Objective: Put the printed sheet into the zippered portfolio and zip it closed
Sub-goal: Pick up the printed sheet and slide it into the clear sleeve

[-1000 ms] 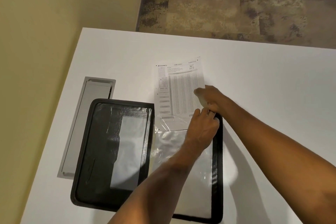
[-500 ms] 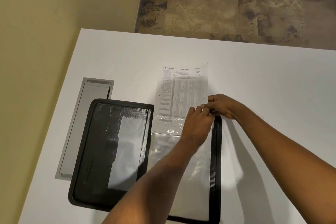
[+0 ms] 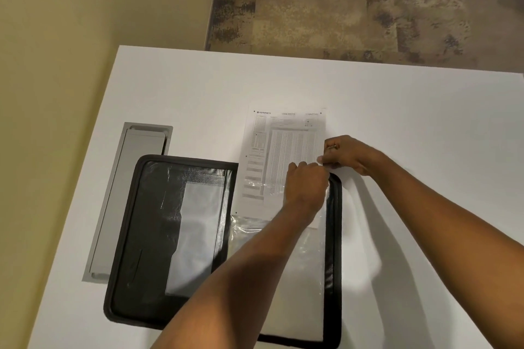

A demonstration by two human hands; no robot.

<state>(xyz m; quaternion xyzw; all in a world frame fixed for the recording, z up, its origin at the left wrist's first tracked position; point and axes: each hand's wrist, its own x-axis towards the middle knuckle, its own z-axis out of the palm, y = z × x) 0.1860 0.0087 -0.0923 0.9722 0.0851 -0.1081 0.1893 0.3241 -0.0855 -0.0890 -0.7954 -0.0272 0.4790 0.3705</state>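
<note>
The black zippered portfolio [image 3: 158, 221] lies open flat on the white table. A clear plastic sleeve [image 3: 309, 269] covers its right half. The printed sheet [image 3: 283, 144] sticks out past the portfolio's far edge, its lower part tucked inside the sleeve. My left hand [image 3: 306, 184] has curled fingers at the sleeve's mouth, near the portfolio's top right corner, and seems to pinch the plastic. My right hand [image 3: 348, 154] pinches the sheet's right edge just beside it. Both forearms cross the portfolio's right half and hide part of it.
A grey metal cable hatch [image 3: 127, 193] is set into the table [image 3: 425, 136] left of the portfolio, partly under its edge. A beige wall runs along the left side. Carpet floor lies beyond the table's far edge.
The sheet has straightened and slid toward me, a little deeper into the sleeve. My right hand moved from the sheet's face to its right edge; my left hand stayed at the sleeve's mouth.
</note>
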